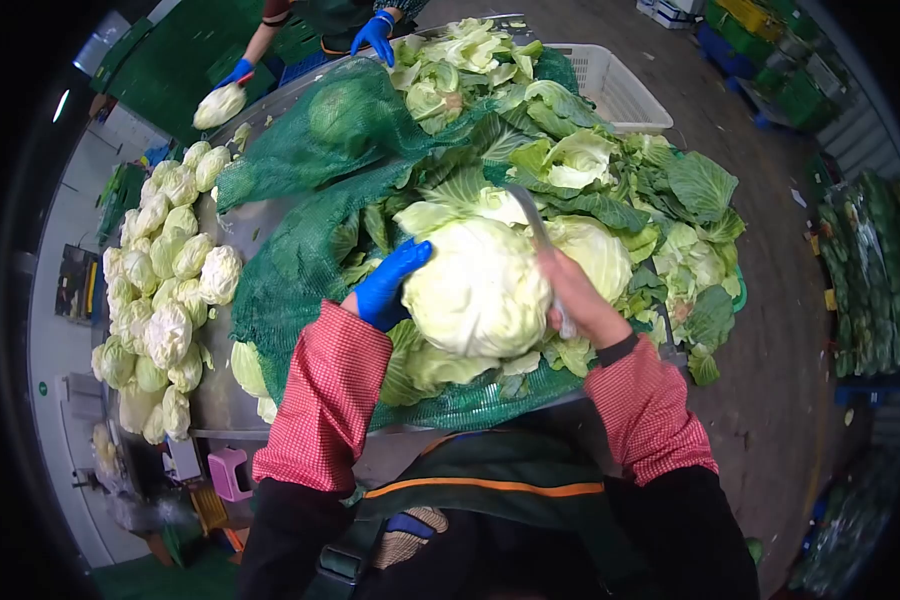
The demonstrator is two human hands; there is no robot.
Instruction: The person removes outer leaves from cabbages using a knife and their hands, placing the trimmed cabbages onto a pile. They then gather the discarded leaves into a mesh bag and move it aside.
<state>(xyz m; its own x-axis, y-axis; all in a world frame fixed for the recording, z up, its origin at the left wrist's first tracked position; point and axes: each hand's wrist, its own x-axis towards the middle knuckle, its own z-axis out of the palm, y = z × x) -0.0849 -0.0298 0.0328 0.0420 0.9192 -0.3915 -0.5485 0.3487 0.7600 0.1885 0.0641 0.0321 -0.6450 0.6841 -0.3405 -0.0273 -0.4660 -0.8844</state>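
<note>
A large pale cabbage [477, 285] sits at the centre of the frame, above the leaves and green netting [290, 255] spread over the metal table [255, 228]. The left hand [392, 285], in a blue glove, lies mostly open against the cabbage's left side, fingers extended along it; what its underside does cannot be told. The right hand [578, 290] is closed round the handle of a knife [532, 220] at the cabbage's right side — the blade points up the frame, somewhat blurred. Just right of it, partly behind the hand, is another cabbage [595, 255], and loose outer leaves [700, 185] spread towards the right. Pale cabbage heads [170, 335] are heaped at the left, and a white crate [625, 90] stands at the upper right. A co-worker's gloved hands [375, 38] show at the top — one holds a small cabbage head [220, 105].
</note>
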